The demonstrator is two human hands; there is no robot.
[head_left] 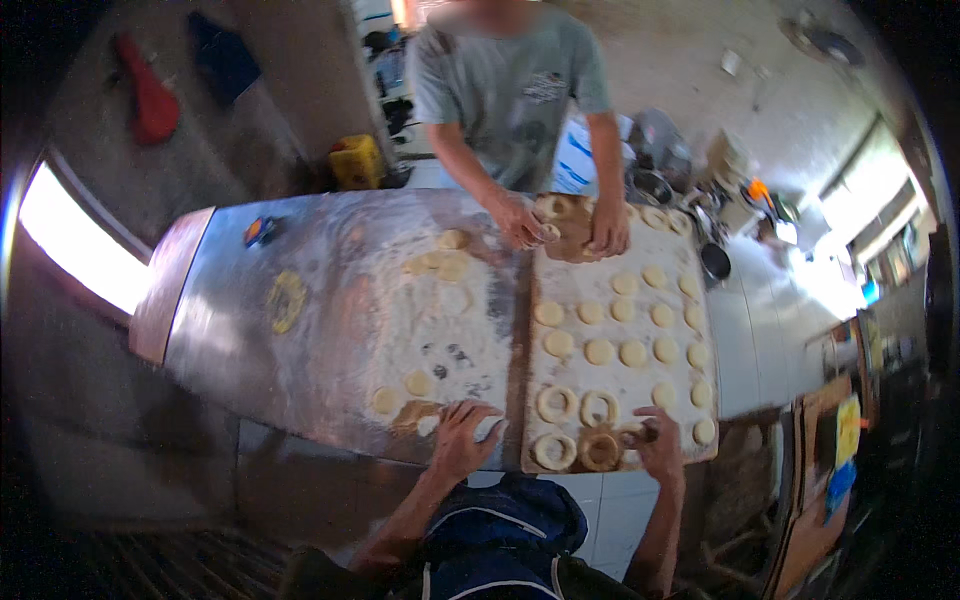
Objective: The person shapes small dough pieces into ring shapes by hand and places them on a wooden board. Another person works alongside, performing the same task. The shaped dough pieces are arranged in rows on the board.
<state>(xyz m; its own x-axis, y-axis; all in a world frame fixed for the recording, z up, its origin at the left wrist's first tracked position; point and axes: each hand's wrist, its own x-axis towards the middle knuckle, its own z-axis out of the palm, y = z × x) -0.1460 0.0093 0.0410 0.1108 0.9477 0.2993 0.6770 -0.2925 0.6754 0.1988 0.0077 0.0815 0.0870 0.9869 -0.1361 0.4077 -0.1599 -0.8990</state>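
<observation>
My left hand (463, 436) rests near the front of the floured metal table (230, 330), fingers curved but apart, beside pale dough discs (417, 382) and a patch of brown. My right hand (658, 442) is at the front of the floured board (665, 240), fingers curled on something small that I cannot make out. Just left of it are pale dough rings (555, 450) and a brownish ring-shaped patch (600, 450). Several rows of dough discs (598, 351) cover the board's middle.
A co-worker (495, 110) stands opposite, hands (610, 228) at the board's far end among more rings. A small blue-and-orange object (258, 230) lies on the table's left. Pots (714, 262) and other clutter are at back right. Cardboard sheets (810, 480) stand at right.
</observation>
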